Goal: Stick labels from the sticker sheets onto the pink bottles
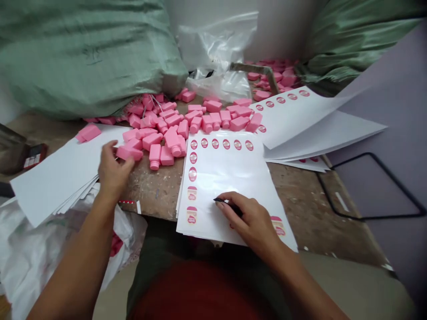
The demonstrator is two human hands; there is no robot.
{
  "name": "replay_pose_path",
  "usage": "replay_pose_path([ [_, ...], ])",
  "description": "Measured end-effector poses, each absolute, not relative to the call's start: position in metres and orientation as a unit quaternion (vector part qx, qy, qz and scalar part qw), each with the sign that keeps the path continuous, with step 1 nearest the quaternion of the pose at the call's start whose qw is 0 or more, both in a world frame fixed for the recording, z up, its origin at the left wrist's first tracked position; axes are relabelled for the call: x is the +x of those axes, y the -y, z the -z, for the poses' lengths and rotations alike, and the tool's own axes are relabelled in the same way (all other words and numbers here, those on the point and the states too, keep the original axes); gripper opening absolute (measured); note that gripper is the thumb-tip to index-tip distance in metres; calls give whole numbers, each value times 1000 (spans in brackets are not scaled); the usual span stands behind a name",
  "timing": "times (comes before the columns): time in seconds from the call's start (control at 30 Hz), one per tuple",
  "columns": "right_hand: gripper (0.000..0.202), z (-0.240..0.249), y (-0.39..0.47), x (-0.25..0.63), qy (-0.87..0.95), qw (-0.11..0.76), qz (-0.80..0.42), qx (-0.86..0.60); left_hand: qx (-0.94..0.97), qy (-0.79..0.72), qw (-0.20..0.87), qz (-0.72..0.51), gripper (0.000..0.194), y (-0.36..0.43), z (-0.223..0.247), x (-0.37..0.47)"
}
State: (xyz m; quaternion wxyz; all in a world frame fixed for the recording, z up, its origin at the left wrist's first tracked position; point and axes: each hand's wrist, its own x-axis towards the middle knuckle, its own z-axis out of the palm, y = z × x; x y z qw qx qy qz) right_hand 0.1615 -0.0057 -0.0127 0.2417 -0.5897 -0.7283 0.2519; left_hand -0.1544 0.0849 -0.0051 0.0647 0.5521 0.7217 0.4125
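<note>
My left hand (113, 171) is at the left edge of a pile of small pink plastic bottles (173, 140). Its thumb and fingers are apart beside one lying pink bottle (129, 152); whether they touch it I cannot tell. My right hand (248, 218) grips a slim black pointed tool (233, 207), its tip to the left just above a sticker sheet (227, 173). Oval and taller pink labels remain along the sheet's top and left edges, with one label (277, 226) near my right wrist. The middle of the sheet is bare and glossy.
White sheets (63, 169) lie on the left, one bottle on them. More sticker sheets (296, 120) curl up at right. Large green sacks (86, 58) and a clear plastic bag (220, 53) stand behind. A black metal frame (370, 218) is at right, a white bag (43, 253) at lower left.
</note>
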Motion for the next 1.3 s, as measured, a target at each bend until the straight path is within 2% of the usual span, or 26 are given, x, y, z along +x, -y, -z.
replay_pose_path([
  [0.07, 21, 14, 6, 154, 754, 237, -233, -567, 474, -630, 158, -594, 64, -75, -6, -148],
  [0.13, 20, 16, 6, 147, 775, 224, -219, -549, 373, -521, 307, -703, 50, -65, -17, -136],
  [0.2, 20, 17, 7, 141, 785, 209, -199, -549, 268, -456, 484, -697, 28, -56, -26, -119],
  [0.23, 20, 18, 7, 139, 786, 202, -189, -553, 223, -437, 563, -665, 23, -51, -29, -110],
  [0.33, 18, 18, 8, 134, 791, 186, -172, -557, 155, -405, 701, -566, 32, -41, -28, -85],
  [0.57, 15, 21, 8, 129, 801, 165, -149, -556, 168, -423, 755, -471, 28, -28, 1, -43],
  [0.9, 13, 22, 8, 127, 800, 152, -151, -561, 171, -427, 743, -487, 30, -30, 15, -44],
  [1.13, 13, 20, 4, 123, 785, 112, -171, -586, 173, -426, 745, -483, 32, -28, 16, -41],
  [1.3, 13, 20, 3, 123, 776, 122, -203, -585, 187, -401, 747, -496, 32, -26, 24, -42],
])
